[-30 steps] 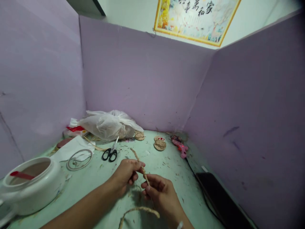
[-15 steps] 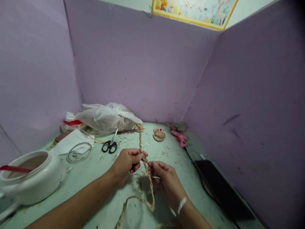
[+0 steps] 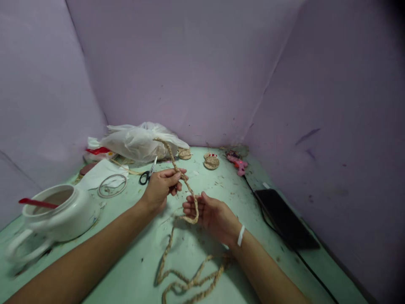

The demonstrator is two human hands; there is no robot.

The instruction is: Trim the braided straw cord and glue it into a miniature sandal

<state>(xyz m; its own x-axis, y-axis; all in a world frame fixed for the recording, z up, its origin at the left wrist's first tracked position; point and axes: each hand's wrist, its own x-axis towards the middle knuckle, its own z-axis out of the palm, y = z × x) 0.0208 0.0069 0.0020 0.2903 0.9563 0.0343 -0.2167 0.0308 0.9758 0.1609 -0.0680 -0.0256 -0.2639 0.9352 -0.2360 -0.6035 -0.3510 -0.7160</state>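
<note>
Jute braid (image 3: 172, 157) | left grip (image 3: 160, 190) pinches it | right grip (image 3: 210, 213) spread | tail cropped

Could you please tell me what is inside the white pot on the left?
In the white pot a red stick lies across the mouth; the brownish inner wall shows. The rim hides the bottom.

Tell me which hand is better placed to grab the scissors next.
Probably the left hand: the scissors lie just beyond it on its side, though it pinches the rope and would have to let go. The right hand lies farther off, with the rope draped over it.
</note>
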